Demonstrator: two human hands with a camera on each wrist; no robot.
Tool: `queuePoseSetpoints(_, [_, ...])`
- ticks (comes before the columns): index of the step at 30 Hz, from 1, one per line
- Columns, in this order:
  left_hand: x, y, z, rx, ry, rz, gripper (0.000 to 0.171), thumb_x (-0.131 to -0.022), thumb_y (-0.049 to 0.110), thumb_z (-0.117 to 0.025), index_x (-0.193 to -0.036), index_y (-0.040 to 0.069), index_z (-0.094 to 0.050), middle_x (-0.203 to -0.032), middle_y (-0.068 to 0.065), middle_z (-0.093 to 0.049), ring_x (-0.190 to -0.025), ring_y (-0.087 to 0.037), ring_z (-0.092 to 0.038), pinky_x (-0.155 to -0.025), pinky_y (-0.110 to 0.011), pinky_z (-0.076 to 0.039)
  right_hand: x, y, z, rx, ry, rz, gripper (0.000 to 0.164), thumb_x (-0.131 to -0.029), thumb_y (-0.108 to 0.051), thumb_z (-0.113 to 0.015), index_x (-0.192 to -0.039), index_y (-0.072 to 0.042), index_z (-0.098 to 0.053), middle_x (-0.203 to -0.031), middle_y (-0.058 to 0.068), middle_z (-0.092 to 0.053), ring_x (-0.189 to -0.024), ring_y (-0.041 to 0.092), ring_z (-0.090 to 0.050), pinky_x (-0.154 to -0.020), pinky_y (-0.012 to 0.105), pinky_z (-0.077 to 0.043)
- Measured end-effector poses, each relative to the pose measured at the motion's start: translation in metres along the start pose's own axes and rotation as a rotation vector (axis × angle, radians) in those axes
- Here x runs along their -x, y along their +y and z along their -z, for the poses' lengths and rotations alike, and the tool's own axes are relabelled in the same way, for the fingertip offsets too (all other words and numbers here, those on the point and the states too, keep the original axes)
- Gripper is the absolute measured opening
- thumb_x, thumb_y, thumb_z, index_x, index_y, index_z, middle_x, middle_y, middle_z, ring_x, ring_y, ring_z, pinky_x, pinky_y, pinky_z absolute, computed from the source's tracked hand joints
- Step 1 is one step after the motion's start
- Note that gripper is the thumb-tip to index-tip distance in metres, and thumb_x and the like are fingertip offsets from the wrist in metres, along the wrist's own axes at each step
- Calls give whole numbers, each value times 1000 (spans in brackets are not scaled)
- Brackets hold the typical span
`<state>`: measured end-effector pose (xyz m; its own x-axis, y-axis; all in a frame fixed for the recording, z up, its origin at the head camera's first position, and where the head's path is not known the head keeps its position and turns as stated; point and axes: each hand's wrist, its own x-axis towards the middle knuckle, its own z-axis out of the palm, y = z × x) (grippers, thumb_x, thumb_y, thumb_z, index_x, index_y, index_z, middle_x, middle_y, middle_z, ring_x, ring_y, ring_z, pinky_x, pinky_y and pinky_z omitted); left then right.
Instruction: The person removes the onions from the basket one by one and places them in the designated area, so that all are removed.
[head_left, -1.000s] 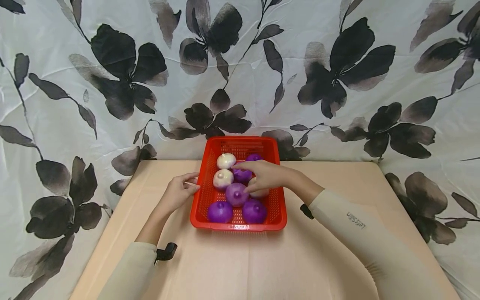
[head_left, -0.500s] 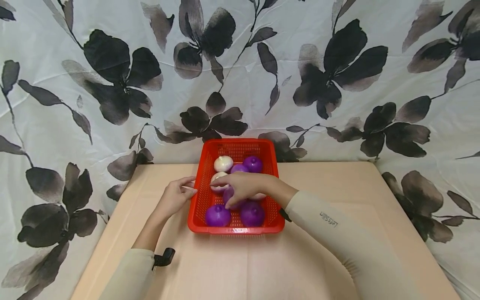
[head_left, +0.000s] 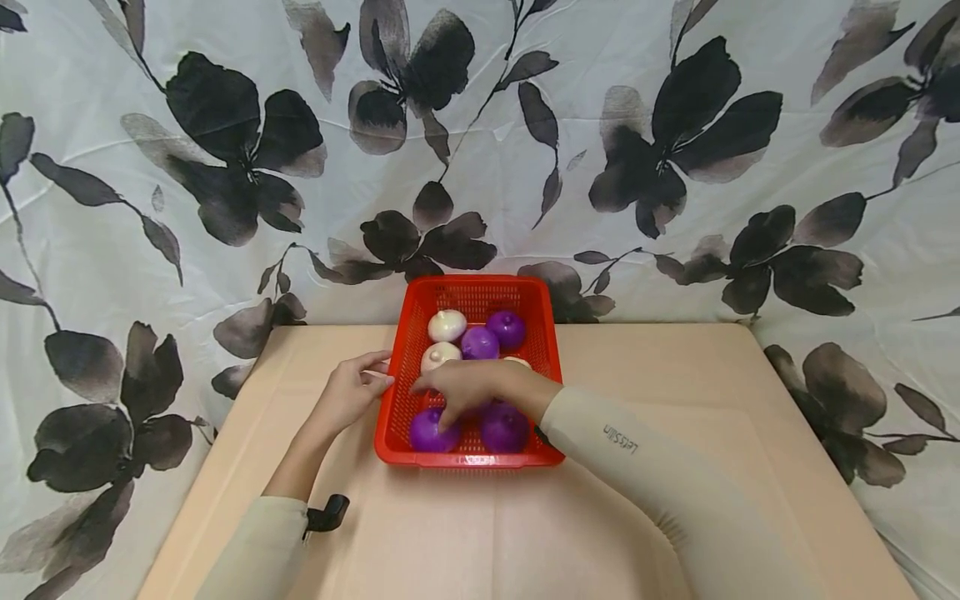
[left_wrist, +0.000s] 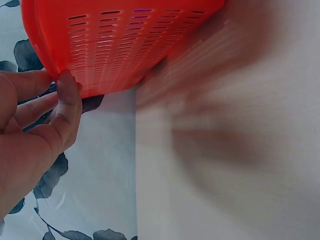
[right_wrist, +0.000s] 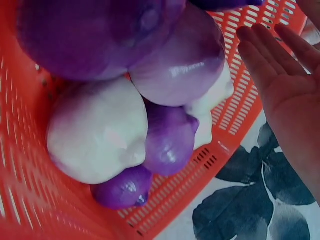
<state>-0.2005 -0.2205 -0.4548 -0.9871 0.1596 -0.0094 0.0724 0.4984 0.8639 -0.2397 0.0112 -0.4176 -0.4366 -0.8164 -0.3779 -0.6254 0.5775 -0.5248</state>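
Observation:
A red plastic basket (head_left: 468, 459) holds several purple and white onions. With thumb and fingers, my left hand (head_left: 352, 388) pinches the basket's left rim, as the left wrist view confirms at the red wall (left_wrist: 100, 55). Over the onions reaches my right hand (head_left: 468, 387), its thumb by the front-left purple onion (head_left: 426, 433). The right wrist view has the fingers of the right hand (right_wrist: 287, 82) extended, with nothing gripped. A front-right purple onion (head_left: 506, 431) lies below the right wrist. Farther back are a white onion (head_left: 447, 326) and a purple onion (head_left: 507, 330). The right hand hides the middle onions.
The basket stands on a light wooden table (head_left: 645, 500), near its back edge. Behind hangs a white cloth (head_left: 555, 242) with dark printed flowers. A black strap camera (head_left: 327, 514) sits at the left wrist.
My right hand has moved forward-left to front-left across the basket, from the back onions toward the front-left purple one. The left hand keeps its hold on the rim.

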Motion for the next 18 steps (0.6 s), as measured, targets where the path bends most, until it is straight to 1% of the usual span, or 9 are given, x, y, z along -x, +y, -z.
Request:
queuePoseSetpoints(4, [0, 0, 0, 3, 0, 11, 48, -96, -3, -65, -143, -6, -55, -116, -27, -66, -90, -26, -73, -76, -35, -64, -5, -2, -5, 39, -16, -5, 72, -89, -24, -82, -153, -13, -50, -140, 6, -64, -118, 17, -63, -111, 31, -48])
queuePoseSetpoints(7, [-1, -1, 0, 8, -4, 7, 48, -96, -3, -65, -143, -7, -55, -116, -27, -66, -89, -26, -73, -74, -29, -63, -7, -2, -8, 64, -23, -27, 73, -88, -25, -83, -153, -15, -51, -133, 3, -68, -109, 10, -63, -107, 29, -51])
queuePoseSetpoints(9, [-2, -2, 0, 10, -6, 4, 48, -96, -4, -65, -143, -7, -54, -116, -28, -66, -89, -26, -73, -73, -27, -63, -9, -1, -10, 71, -24, -38, 73, -88, -25, -83, -153, -15, -51, -129, 2, -69, -106, 8, -62, -106, 29, -51])
queuePoseSetpoints(11, [-2, -2, 0, 9, -6, 4, 48, -96, -3, -65, -143, -7, -54, -116, -28, -66, -89, -26, -73, -74, -29, -63, -10, -1, -12, 82, -26, -42, 74, -88, -24, -84, -153, -15, -51, -127, 1, -70, -104, 8, -63, -104, 28, -52])
queuePoseSetpoints(16, [-1, -2, 0, 2, -4, 4, 48, -96, -3, -65, -143, -8, -54, -116, -28, -66, -89, -25, -74, -77, -38, -64, -13, -3, -17, 115, -39, -45, 74, -86, -24, -85, -152, -18, -52, -126, 0, -70, -105, 9, -62, -103, 28, -52])
queuePoseSetpoints(18, [0, -2, 0, 3, -7, 4, 48, -96, -3, -65, -143, -8, -55, -116, -28, -66, -89, -25, -74, -77, -38, -64, -14, -4, -19, 140, -46, -54, 74, -85, -25, -86, -151, -20, -53, -126, -2, -69, -105, 9, -61, -102, 29, -52])
